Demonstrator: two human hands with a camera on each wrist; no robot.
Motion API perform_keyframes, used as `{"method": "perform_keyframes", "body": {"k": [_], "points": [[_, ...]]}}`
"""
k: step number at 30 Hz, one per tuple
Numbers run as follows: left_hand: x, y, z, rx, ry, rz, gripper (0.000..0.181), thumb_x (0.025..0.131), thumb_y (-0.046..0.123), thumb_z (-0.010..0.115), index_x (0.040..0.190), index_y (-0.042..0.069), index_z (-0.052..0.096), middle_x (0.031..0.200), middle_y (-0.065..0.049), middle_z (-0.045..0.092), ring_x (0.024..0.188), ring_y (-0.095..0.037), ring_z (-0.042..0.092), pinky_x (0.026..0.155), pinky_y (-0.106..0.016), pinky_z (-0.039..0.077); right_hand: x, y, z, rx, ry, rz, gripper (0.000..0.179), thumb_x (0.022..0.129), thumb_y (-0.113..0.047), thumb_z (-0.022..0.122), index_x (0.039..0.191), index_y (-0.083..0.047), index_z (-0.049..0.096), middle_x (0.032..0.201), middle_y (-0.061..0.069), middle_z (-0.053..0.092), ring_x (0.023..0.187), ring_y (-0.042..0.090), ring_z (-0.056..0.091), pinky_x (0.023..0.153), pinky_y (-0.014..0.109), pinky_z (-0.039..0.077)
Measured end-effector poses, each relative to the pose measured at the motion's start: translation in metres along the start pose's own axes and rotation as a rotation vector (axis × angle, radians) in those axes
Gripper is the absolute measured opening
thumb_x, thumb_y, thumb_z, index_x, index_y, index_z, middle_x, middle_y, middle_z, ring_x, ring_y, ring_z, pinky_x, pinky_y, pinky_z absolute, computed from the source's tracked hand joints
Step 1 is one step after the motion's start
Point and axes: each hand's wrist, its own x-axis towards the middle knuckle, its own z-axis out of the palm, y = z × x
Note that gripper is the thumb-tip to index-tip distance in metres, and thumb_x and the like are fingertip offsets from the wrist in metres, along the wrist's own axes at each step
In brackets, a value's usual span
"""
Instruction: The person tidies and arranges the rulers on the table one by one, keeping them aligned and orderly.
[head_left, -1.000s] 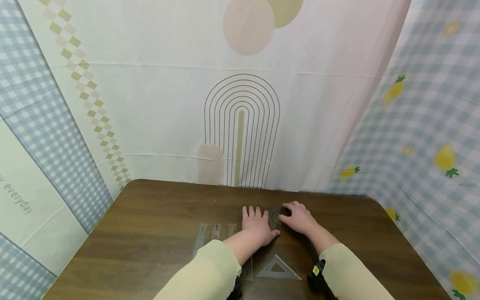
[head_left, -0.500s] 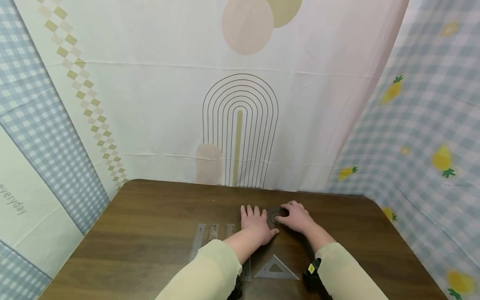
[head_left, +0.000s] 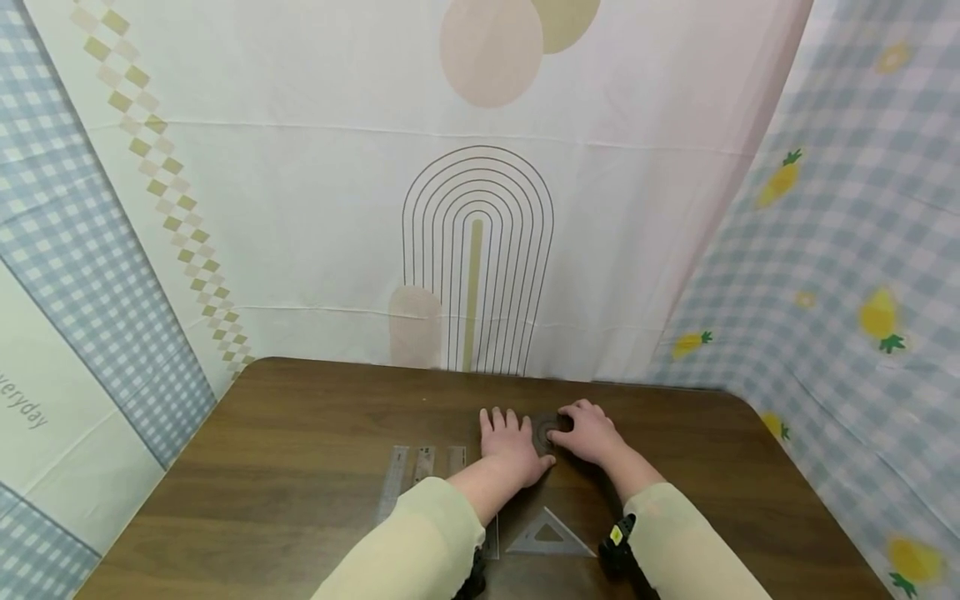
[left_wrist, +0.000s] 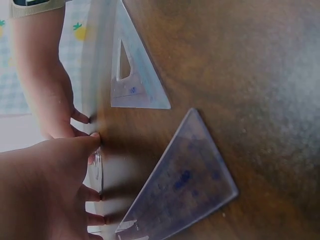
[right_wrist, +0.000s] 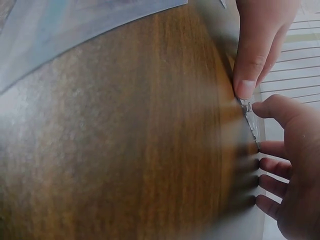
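A clear protractor (head_left: 542,430) with curved ring lines lies flat on the brown table, between the two hands. My left hand (head_left: 512,448) lies palm down at its left side, fingers spread forward and thumb stretched along its near edge. From the right side my right hand (head_left: 592,433) holds the protractor, thumb over the rings and fingers bent at its far right part. In the right wrist view the left thumb (right_wrist: 246,87) comes down at one end of the protractor (right_wrist: 248,112), while the fingertips of the right hand (right_wrist: 302,155) touch the table.
Several clear rulers (head_left: 392,483) lie side by side under and left of the left forearm. A clear set square (head_left: 551,533) with a triangular cutout lies between the forearms. The wooden table (head_left: 315,417) has rounded far corners and meets a printed cloth (head_left: 322,250) behind.
The head view has shifted slightly. Both hands stay at the protractor, with only tiny movement of the right hand.
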Motion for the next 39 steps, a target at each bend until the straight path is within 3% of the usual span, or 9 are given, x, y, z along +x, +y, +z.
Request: {"method": "perform_keyframes", "body": {"k": [10, 23, 32, 39], "points": [[0.003, -0.001, 0.006, -0.027, -0.04, -0.012, 0.085, 0.088, 0.08, 0.039, 0.157, 0.031, 0.03, 0.164, -0.004, 0.022, 0.151, -0.033, 0.011, 0.118, -0.057, 0.006, 0.002, -0.001, 0.0, 0.002, -0.001, -0.002, 0.052, 0.092, -0.036, 0.068, 0.131, -0.002, 0.061, 0.134, 0.022, 0.051, 0.125, 0.044, 0.045, 0.098, 0.062, 0.038], [-0.009, -0.002, -0.004, -0.036, -0.044, -0.005, 0.081, 0.091, 0.077, 0.037, 0.158, 0.033, 0.025, 0.164, -0.002, 0.021, 0.151, -0.031, 0.011, 0.119, -0.055, 0.006, 0.003, -0.002, -0.01, 0.068, -0.036, -0.005, 0.043, 0.094, -0.028, 0.068, 0.126, 0.0, 0.061, 0.131, 0.023, 0.052, 0.122, 0.044, 0.046, 0.098, 0.063, 0.038], [0.003, 0.005, 0.005, -0.01, -0.053, -0.014, 0.085, 0.09, 0.079, 0.034, 0.16, 0.035, 0.016, 0.165, -0.003, 0.015, 0.152, -0.031, 0.006, 0.119, -0.056, 0.002, 0.0, 0.004, -0.015, 0.103, 0.011, -0.003, 0.036, 0.095, -0.021, 0.066, 0.124, 0.0, 0.061, 0.125, 0.021, 0.056, 0.12, 0.04, 0.051, 0.099, 0.062, 0.038], [-0.004, 0.0, 0.001, -0.019, -0.038, -0.013, 0.084, 0.091, 0.077, 0.037, 0.16, 0.033, 0.017, 0.165, -0.003, 0.019, 0.152, -0.031, 0.009, 0.119, -0.055, 0.004, 0.003, 0.002, -0.011, 0.174, 0.07, -0.028, 0.03, 0.094, -0.017, 0.067, 0.116, 0.002, 0.062, 0.111, 0.017, 0.06, 0.107, 0.033, 0.058, 0.094, 0.053, 0.045]]}}
